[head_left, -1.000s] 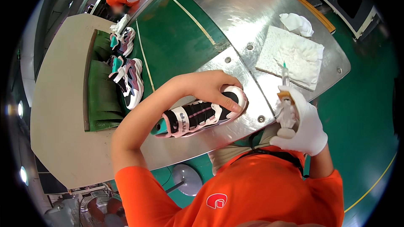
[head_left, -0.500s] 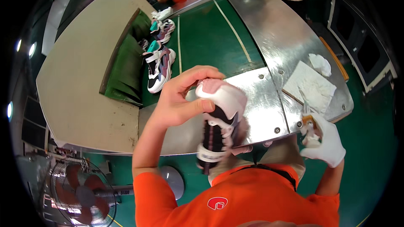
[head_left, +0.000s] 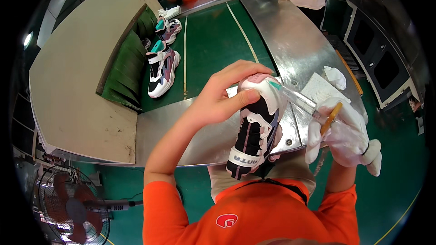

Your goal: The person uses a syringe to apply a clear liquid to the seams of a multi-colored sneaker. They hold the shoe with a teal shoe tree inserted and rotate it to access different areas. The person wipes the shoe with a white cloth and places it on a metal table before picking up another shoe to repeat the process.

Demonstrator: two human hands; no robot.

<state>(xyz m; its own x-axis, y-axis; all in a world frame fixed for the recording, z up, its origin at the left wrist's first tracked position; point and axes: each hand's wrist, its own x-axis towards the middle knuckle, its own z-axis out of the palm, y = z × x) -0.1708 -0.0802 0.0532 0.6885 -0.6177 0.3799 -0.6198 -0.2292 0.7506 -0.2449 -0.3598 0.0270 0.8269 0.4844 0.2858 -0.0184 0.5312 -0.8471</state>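
In my bare left hand (head_left: 229, 93) is a sneaker (head_left: 254, 124), black and white with pink and grey-blue parts. My thumb and fingers grip it at the pink-tipped toe, and its strap end hangs toward me. My right hand (head_left: 340, 129), in a white glove, is closed on a slim clear-handled tool (head_left: 299, 99). The tool's teal tip touches or nearly touches the white part by the toe; which one I cannot tell. An orange-brown piece (head_left: 331, 119) also shows at the gloved fingers, its kind unclear.
Two similar sneakers (head_left: 164, 70) stand on the green belt (head_left: 211, 41) at left, beside a green flap curtain (head_left: 121, 66). A white pad (head_left: 318, 87) and a crumpled white cloth (head_left: 335, 78) lie on the metal table (head_left: 297, 31). A fan (head_left: 75, 211) stands lower left. Other people are at the far side.
The sneaker in my left hand has moved right. My gloved right hand has come up and inward from the table's right edge, bringing the clear tool's tip to the toe.
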